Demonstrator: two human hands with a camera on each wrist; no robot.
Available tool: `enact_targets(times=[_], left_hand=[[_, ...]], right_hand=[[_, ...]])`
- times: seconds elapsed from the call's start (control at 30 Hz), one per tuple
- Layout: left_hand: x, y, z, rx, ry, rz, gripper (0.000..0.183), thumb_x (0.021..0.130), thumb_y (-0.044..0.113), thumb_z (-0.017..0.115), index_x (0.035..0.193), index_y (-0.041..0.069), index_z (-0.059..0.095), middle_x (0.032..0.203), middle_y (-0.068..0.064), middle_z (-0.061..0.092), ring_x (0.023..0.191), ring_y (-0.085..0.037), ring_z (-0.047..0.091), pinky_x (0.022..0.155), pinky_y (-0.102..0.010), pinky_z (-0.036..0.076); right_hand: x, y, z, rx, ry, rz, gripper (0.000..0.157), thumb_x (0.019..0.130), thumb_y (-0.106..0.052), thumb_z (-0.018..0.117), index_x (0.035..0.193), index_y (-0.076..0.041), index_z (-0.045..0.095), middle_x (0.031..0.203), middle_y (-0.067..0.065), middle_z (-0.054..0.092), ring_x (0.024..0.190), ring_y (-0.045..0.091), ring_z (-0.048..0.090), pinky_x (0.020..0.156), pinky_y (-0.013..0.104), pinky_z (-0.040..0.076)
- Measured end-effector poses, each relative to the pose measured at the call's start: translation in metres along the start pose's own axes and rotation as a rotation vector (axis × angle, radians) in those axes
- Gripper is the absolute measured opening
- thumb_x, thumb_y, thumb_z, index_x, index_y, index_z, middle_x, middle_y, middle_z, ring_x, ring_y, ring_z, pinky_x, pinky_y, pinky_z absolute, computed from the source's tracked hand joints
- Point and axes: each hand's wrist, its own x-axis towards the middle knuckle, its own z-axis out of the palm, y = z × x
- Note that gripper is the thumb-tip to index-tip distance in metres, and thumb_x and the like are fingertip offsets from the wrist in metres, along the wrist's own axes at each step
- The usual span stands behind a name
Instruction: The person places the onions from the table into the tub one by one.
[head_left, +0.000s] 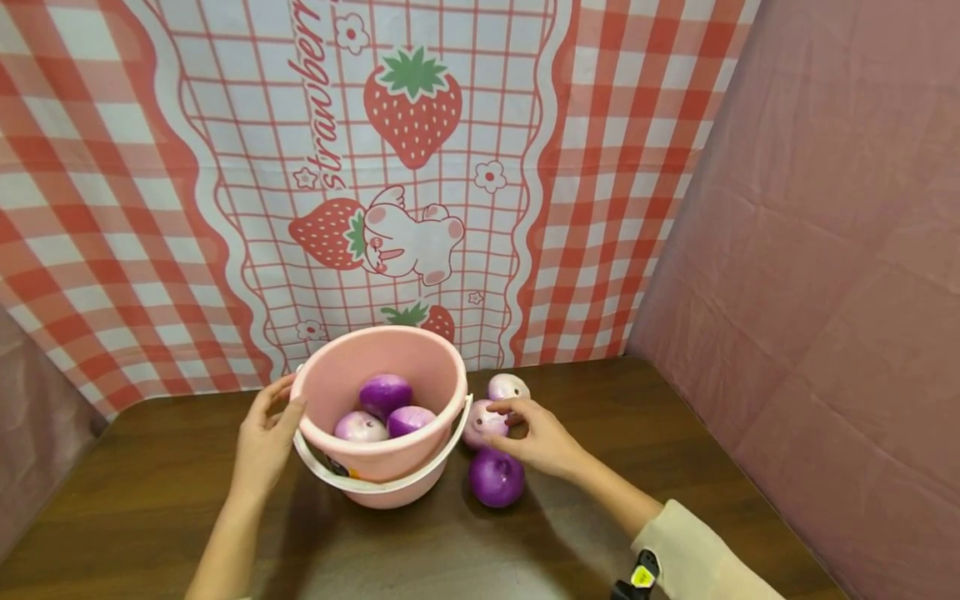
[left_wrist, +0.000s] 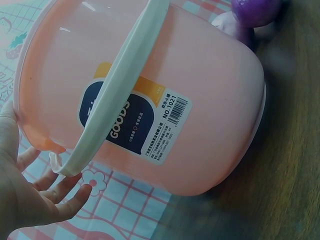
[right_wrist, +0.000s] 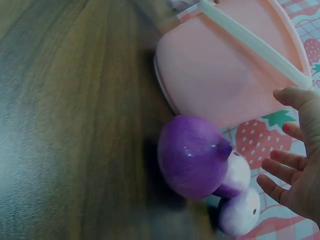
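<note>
A pink bucket [head_left: 382, 458] with a white handle [left_wrist: 120, 85] stands on the table, and three purple and whitish onions [head_left: 385, 394] lie inside. My left hand [head_left: 262, 433] touches the bucket's left rim, its fingers loosely spread beside the end of the handle. Three more onions sit in a row right of the bucket: a deep purple one [right_wrist: 192, 157] in front, a paler one [head_left: 480, 427] in the middle, and a whitish one [head_left: 507, 387] at the back. Over the middle onion, my right hand [head_left: 536, 437] hovers with parted fingers and nothing held.
The brown wooden table [head_left: 600, 467] stretches out on both sides of the bucket. Behind it hangs a red-and-white checked cloth [head_left: 622, 150] with strawberries, close to the bucket's back. A pink cloth [head_left: 825, 250] forms the right side.
</note>
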Motion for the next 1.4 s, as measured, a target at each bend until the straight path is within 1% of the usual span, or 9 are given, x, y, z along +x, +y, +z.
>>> enact_targets(times=[0.2, 0.37, 0.57, 0.67, 0.83, 0.93, 1.1, 1.27, 1.4], left_hand=[[0.0, -0.001, 0.0, 0.002, -0.001, -0.006, 0.042, 0.096, 0.023, 0.05, 0.135, 0.008, 0.045, 0.129, -0.012, 0.05, 0.082, 0.015, 0.05, 0.069, -0.009, 0.046], [0.001, -0.002, 0.0, -0.013, -0.012, 0.004, 0.043, 0.096, 0.021, 0.05, 0.136, 0.006, 0.044, 0.132, -0.018, 0.049, 0.081, 0.016, 0.05, 0.068, -0.008, 0.045], [0.001, -0.001, 0.0, -0.01, -0.002, 0.008, 0.042, 0.096, 0.021, 0.05, 0.135, 0.007, 0.045, 0.13, -0.015, 0.05, 0.082, 0.015, 0.051, 0.069, -0.008, 0.046], [0.001, -0.001, 0.0, -0.009, 0.005, 0.008, 0.041, 0.096, 0.022, 0.05, 0.134, 0.007, 0.046, 0.127, -0.011, 0.051, 0.082, 0.013, 0.052, 0.069, -0.009, 0.046], [-0.001, 0.0, 0.0, -0.001, 0.015, 0.001, 0.041, 0.096, 0.024, 0.051, 0.133, 0.008, 0.048, 0.115, 0.006, 0.051, 0.082, 0.013, 0.053, 0.069, -0.01, 0.047], [-0.001, 0.0, 0.0, -0.002, 0.017, -0.004, 0.041, 0.095, 0.025, 0.051, 0.133, 0.009, 0.048, 0.111, 0.013, 0.048, 0.082, 0.013, 0.053, 0.069, -0.01, 0.047], [0.0, 0.0, 0.0, -0.009, 0.013, -0.015, 0.041, 0.096, 0.025, 0.051, 0.134, 0.009, 0.047, 0.114, 0.009, 0.049, 0.082, 0.013, 0.053, 0.069, -0.01, 0.047], [0.0, -0.001, 0.0, -0.013, 0.014, -0.01, 0.041, 0.096, 0.025, 0.051, 0.134, 0.009, 0.047, 0.116, 0.006, 0.049, 0.082, 0.014, 0.053, 0.069, -0.01, 0.047], [0.0, -0.002, 0.0, -0.013, 0.016, -0.004, 0.041, 0.096, 0.024, 0.051, 0.134, 0.009, 0.047, 0.118, 0.004, 0.049, 0.082, 0.014, 0.052, 0.069, -0.01, 0.047]], right_hand=[[-0.006, 0.006, 0.005, -0.007, -0.022, -0.015, 0.045, 0.079, -0.031, 0.073, 0.115, -0.007, 0.061, 0.114, 0.012, 0.063, 0.097, 0.029, 0.062, 0.081, 0.043, 0.052], [-0.01, 0.011, 0.008, -0.013, -0.032, -0.033, 0.045, 0.078, -0.03, 0.074, 0.114, -0.007, 0.061, 0.114, 0.011, 0.064, 0.098, 0.029, 0.062, 0.082, 0.04, 0.052], [-0.013, 0.015, 0.009, -0.038, -0.069, -0.018, 0.049, 0.076, -0.032, 0.076, 0.117, -0.009, 0.06, 0.114, 0.011, 0.062, 0.1, 0.029, 0.06, 0.082, 0.036, 0.051], [-0.015, 0.017, 0.009, -0.053, -0.09, -0.001, 0.052, 0.075, -0.034, 0.076, 0.117, -0.011, 0.059, 0.113, 0.012, 0.062, 0.101, 0.029, 0.06, 0.08, 0.037, 0.051], [-0.016, 0.021, 0.012, -0.06, -0.126, 0.003, 0.054, 0.074, -0.034, 0.077, 0.118, -0.008, 0.058, 0.113, 0.013, 0.061, 0.102, 0.029, 0.06, 0.086, 0.046, 0.049], [-0.017, 0.023, 0.015, -0.063, -0.146, 0.004, 0.056, 0.073, -0.033, 0.077, 0.118, -0.006, 0.057, 0.114, 0.013, 0.06, 0.102, 0.029, 0.06, 0.088, 0.047, 0.048], [-0.017, 0.026, 0.02, -0.083, -0.154, 0.011, 0.059, 0.072, -0.034, 0.079, 0.118, -0.006, 0.058, 0.111, 0.013, 0.06, 0.1, 0.026, 0.059, 0.086, 0.044, 0.05], [-0.016, 0.027, 0.023, -0.13, -0.146, 0.026, 0.061, 0.069, -0.038, 0.079, 0.118, -0.009, 0.058, 0.11, 0.01, 0.06, 0.099, 0.021, 0.057, 0.083, 0.038, 0.049], [-0.017, 0.029, 0.025, -0.162, -0.144, 0.022, 0.062, 0.068, -0.039, 0.08, 0.118, -0.009, 0.059, 0.111, 0.009, 0.06, 0.102, 0.022, 0.057, 0.084, 0.037, 0.048]])
